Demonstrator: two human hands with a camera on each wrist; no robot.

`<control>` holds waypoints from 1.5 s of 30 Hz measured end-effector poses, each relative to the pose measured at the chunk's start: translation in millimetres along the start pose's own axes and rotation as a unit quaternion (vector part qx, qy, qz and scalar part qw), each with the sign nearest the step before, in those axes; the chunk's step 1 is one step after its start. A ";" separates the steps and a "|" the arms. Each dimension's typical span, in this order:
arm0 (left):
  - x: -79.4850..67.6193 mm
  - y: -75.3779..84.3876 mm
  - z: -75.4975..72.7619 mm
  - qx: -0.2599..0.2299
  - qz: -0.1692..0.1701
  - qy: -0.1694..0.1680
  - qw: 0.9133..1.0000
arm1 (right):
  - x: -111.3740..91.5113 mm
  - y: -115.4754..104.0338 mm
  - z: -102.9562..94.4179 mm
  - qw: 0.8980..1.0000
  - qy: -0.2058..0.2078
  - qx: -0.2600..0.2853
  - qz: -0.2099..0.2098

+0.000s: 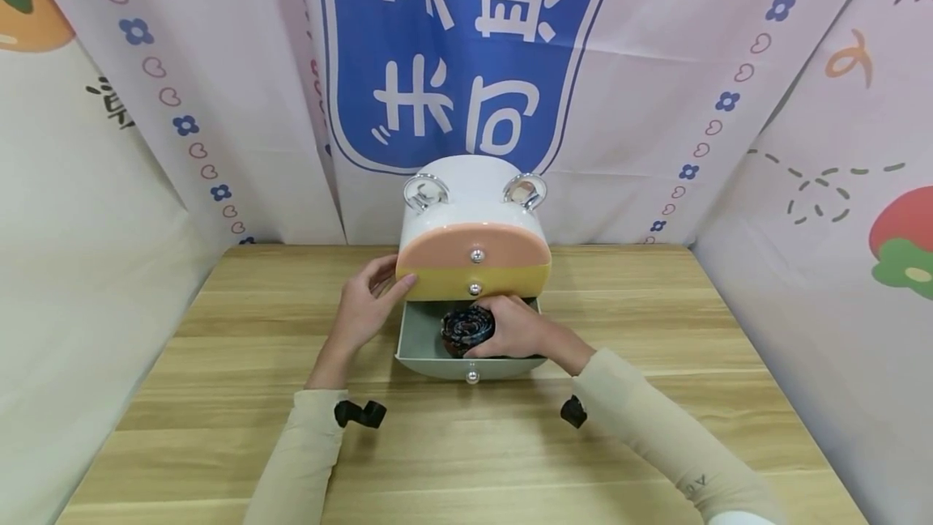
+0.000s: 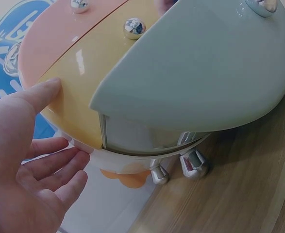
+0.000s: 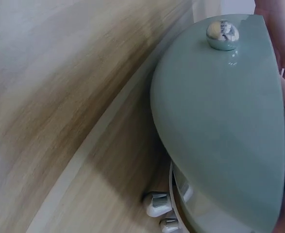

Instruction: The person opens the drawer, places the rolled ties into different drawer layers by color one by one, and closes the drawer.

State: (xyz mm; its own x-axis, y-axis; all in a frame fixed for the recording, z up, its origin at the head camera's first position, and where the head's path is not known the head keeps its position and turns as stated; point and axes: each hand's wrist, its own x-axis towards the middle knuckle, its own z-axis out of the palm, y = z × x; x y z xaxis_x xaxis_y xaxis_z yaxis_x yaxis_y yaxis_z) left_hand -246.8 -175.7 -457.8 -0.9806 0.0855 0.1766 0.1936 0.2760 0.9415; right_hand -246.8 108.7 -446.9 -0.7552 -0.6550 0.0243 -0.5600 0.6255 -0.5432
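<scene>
A small rounded drawer box (image 1: pixel 474 199) stands at the back of the table, its green bottom drawer (image 1: pixel 419 330) pulled out. Inside that drawer is a rolled-up dark patterned cloth strip (image 1: pixel 466 329), its coiled end facing up. My right hand (image 1: pixel 513 326) reaches in from the right and grips the roll between thumb and fingers. On the left side of the box, my left hand (image 1: pixel 367 302) touches it, the thumb on the yellow middle drawer (image 2: pixel 76 104) and the relaxed fingers by the white shell. The right wrist view shows mostly the green drawer front (image 3: pixel 220 116), which hides the roll.
The pink top drawer (image 1: pixel 437 245) and the yellow one are closed, each with a round silver knob. Two silver ear-like rings (image 1: pixel 426 191) sit on top, and short silver feet (image 2: pixel 194 162) stand beneath. Printed curtains (image 1: pixel 641 104) enclose the wooden table (image 1: pixel 466 460).
</scene>
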 end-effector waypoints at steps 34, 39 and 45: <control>3.6 -4.5 1.6 -0.001 -0.008 -0.001 1.000 | -54.6 -39.0 -49.0 0.999 -0.014 -0.046 0.009; 4.0 -5.6 0.1 0.002 -0.014 0.001 1.000 | -65.2 -51.5 -40.0 0.997 0.038 -0.064 -0.027; 4.8 -6.2 0.0 0.005 -0.009 -0.001 1.000 | -73.9 -57.4 -20.4 0.995 0.076 -0.065 -0.030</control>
State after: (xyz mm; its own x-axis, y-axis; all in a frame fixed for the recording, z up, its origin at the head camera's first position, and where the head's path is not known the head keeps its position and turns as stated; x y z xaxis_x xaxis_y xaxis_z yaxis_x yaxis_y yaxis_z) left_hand -252.7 -177.0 -462.8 -0.9838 0.0816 0.1594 0.1764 0.2866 0.9417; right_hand -165.8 129.9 -400.4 -0.7567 -0.6272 0.1843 -0.6370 0.6441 -0.4236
